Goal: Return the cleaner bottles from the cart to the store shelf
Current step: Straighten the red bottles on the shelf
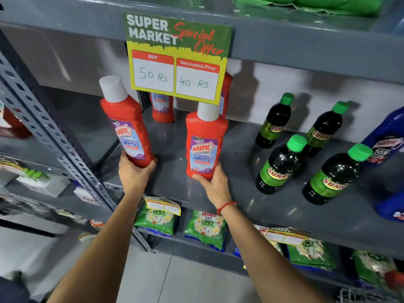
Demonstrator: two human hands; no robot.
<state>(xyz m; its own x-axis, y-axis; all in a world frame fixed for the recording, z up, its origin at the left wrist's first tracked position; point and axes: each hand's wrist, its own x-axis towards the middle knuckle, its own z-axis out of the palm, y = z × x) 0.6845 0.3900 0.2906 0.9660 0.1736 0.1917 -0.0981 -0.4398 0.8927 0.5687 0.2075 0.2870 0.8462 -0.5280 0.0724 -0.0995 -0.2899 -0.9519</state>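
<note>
Two red Harpic bathroom cleaner bottles with white caps are held up at a grey metal store shelf [166, 147], one in each hand. The left hand [134, 173] is wrapped around the base of the left bottle [126, 123], fingers pressed closed around it; this bottle is tilted to the left and is held above the shelf's front left corner, beside the perforated upright post [50, 136]. Whether its base touches the shelf cannot be told. The right hand [215, 184] is closed around the bottom of the right bottle [205, 141], the thumb laid across its lower front; this bottle is upright, near the front edge of the shelf, left of centre. A red thread bracelet [226, 205] is worn on the right wrist.

Toward the back edge of the shelf, two more red bottles [162, 108] are partly hidden behind a hanging price sign [177, 57], on which "Super Market Special Offer", "50 Rs" and "40 Rs" are written. On the right half of the shelf, four dark bottles with green caps [282, 167] are stood in a loose group, well apart from the red ones. At the right edge, blue bottles [387, 145] are partly seen. On the shelf below, green detergent packets [205, 228] are laid in a row.
</note>
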